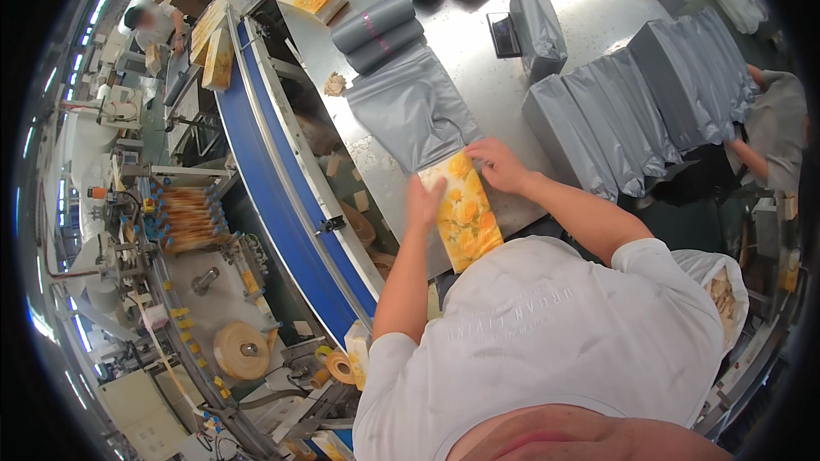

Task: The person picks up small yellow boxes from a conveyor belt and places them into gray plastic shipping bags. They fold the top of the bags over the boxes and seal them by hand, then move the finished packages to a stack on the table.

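the two hands hold a flowered yellow pack point(471, 218) between them: the left hand point(424, 202), somewhat blurred, is along its left side, the right hand point(498, 166) has its fingers at the upper right corner. the far end of this pack meets a grey plastic bag point(410, 102), which lies flat upon the metal table point(465, 47).

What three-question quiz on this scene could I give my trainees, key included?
1. True or false: the conveyor belt left of the metal table is red.
2. What lies between the left hand and the right hand: (a) tape roll, (b) flowered pack, (c) black crate?
3. Fill in the colour: the flat bag beyond the flowered pack is ____.

Key: 1. False, it is blue; 2. b; 3. grey.
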### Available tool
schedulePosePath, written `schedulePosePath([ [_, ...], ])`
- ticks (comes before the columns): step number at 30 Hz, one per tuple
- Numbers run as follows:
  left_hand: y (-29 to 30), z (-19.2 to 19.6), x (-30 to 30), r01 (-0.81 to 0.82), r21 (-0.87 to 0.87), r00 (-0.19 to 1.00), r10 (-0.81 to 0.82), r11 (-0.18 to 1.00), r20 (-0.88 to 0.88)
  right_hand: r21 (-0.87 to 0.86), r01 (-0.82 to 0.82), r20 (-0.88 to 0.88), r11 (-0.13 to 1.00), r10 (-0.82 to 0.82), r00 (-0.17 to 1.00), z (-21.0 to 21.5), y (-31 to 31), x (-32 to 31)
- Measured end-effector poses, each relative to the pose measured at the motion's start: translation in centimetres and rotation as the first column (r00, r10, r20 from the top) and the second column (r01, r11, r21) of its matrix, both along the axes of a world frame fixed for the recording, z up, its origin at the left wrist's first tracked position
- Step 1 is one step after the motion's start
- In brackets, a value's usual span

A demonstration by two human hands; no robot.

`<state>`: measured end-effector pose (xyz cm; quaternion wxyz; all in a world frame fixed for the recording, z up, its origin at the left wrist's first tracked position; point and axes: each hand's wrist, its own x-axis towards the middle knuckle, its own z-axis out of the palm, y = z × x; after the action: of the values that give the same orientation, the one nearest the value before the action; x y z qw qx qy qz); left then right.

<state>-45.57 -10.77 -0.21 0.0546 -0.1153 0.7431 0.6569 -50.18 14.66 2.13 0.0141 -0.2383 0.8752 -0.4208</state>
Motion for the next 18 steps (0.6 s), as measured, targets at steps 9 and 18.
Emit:
schedulePosePath([
  [9, -4.6, -2.2, -3.7, -0.042, -0.460, 0.996, 0.072, 0.887, 0.047, 0.396, 0.095, -0.051, 0.913, -0.082, 0.995, -0.8, -2.9, -3.0],
  [18, -3.3, 1.9, 7.7, 0.839, -0.423, 0.535, -0.666, 0.343, 0.520, 0.464, -0.508, 0.616, 0.726, 0.147, 0.774, 2.2, 4.2, 10.4],
])
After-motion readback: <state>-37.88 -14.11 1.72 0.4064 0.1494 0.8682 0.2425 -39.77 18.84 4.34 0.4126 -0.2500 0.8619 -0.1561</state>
